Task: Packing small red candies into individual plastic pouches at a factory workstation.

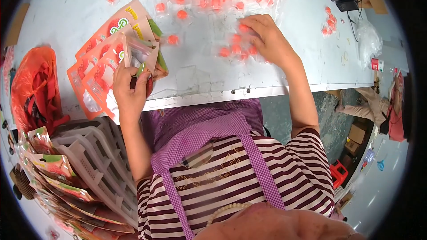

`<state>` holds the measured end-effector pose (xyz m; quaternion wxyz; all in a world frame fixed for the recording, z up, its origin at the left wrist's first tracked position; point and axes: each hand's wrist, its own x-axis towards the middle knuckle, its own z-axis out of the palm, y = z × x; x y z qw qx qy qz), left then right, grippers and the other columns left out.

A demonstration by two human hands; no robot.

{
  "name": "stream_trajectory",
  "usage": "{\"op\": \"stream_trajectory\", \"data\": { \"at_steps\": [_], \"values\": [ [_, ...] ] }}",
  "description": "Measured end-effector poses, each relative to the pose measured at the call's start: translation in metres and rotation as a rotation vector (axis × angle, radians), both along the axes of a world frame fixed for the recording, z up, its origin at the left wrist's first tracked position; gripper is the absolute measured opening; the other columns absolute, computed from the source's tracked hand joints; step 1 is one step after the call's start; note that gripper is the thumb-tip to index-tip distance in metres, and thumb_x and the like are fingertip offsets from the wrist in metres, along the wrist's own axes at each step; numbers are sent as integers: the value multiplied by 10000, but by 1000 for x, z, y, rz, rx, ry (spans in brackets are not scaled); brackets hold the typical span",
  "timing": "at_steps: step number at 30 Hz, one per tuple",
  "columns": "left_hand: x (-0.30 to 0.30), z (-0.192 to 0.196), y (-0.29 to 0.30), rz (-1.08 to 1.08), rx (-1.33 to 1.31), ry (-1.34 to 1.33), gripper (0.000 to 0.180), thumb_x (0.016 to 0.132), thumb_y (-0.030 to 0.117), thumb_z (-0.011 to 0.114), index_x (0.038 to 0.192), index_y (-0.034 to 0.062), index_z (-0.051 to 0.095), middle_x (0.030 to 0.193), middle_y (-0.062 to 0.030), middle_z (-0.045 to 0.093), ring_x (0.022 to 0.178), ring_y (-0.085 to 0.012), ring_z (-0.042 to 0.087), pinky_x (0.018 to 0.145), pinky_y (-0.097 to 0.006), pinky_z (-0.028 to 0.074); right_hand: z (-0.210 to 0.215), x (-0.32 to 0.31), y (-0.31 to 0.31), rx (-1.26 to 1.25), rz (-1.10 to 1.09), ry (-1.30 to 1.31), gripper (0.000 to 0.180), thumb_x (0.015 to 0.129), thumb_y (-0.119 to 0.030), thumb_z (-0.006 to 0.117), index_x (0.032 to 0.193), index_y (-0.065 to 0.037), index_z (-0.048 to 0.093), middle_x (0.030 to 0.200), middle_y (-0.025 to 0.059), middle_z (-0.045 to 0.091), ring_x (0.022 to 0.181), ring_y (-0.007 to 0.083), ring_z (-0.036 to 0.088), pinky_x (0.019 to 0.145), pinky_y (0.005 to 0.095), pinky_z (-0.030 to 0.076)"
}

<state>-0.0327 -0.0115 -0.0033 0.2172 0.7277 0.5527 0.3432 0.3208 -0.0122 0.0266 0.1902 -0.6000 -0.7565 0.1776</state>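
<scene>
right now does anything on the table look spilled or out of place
Nothing looks clearly spilled or damaged. One mild oddity: a small cluster of red pieces on the table, over to the right, well apart from the main pile; whether that's deliberate, I can't tell.

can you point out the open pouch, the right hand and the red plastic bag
open pouch (140,57): head view, on its silvery opening
right hand (270,40): head view, on the back of the hand
red plastic bag (32,80): head view, on its side
</scene>
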Motion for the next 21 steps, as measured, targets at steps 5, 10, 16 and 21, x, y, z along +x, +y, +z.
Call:
{"op": "stream_trajectory", "data": {
  "at_steps": [5,10,16,21],
  "values": [
    [0,1,-1,4,-2,0,218,723,104,709,821,-2,546,959,-195,579,977,-356,539,845,-383,422,7,3,13,6,42,25,382,794,-139,619,1163,-62,557,1180,118,511,1109,283,469,923,343,408],
    [2,4,-1,8,-37,-22,215,723,98,706,826,1,543,979,-193,581,966,-340,537,834,-369,423,3,-14,43,19,-159,102,381,824,-191,612,1186,-89,548,1230,140,477,1109,302,468,933,360,400],
    [2,2,-1,2,-30,-26,225,724,104,709,828,-2,541,980,-198,577,951,-335,533,824,-366,424,-17,-8,56,230,-109,-226,388,837,-199,607,1215,-140,541,1230,178,450,1101,332,464,936,375,401],
    [0,0,0,-2,-7,-21,237,719,111,715,830,-6,541,1007,-204,580,958,-352,533,837,-381,422,-9,-4,30,99,-135,-99,371,830,-133,604,1197,-139,551,1196,160,459,1081,314,471,918,365,411]
  ]
}}
